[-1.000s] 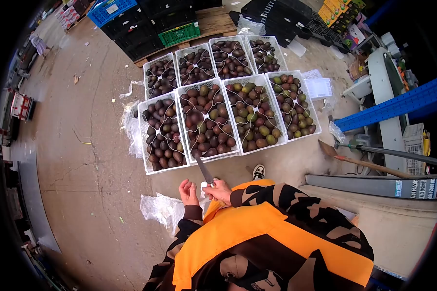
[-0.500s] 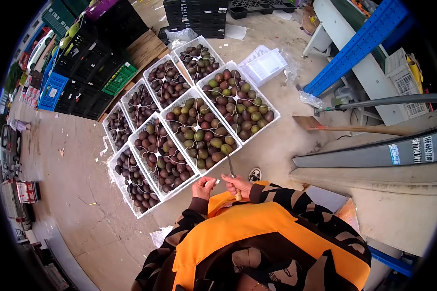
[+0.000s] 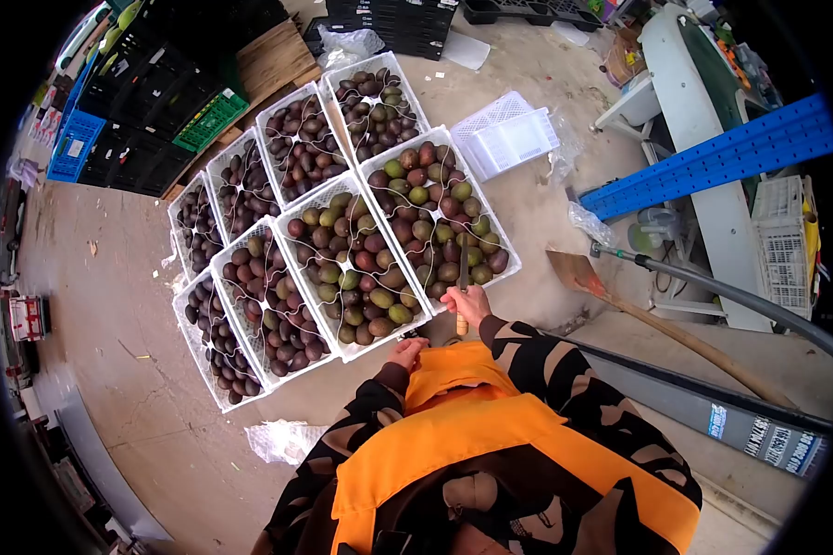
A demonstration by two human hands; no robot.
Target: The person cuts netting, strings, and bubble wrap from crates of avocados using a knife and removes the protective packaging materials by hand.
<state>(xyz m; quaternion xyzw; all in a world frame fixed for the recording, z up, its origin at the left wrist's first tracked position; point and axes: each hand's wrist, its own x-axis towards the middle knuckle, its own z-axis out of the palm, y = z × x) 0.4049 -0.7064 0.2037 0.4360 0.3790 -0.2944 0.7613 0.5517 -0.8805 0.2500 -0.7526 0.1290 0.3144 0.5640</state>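
Note:
My right hand (image 3: 468, 304) is closed round the wooden handle of a knife (image 3: 464, 265), at the near edge of the rightmost crate in the front row. The blade points away from me, over the avocados (image 3: 438, 209). Close to my apron, just below the front crates, my left hand (image 3: 407, 352) has its fingers curled; what it holds, if anything, is too small to tell. White crates (image 3: 423, 319) full of green and dark avocados stand in two rows, with white cord across their tops.
Stacked black crates (image 3: 148, 99) and a wooden pallet (image 3: 278, 57) are at the back left. Empty white baskets (image 3: 509, 143) lie right of the crates. A blue beam (image 3: 713, 159), a shovel (image 3: 662, 328) and a grey panel (image 3: 703, 407) are on the right.
The view has turned, so the crates appear slanted. My right hand has moved forward with the knife to the rightmost front crate. My hands are farther apart than half a second ago.

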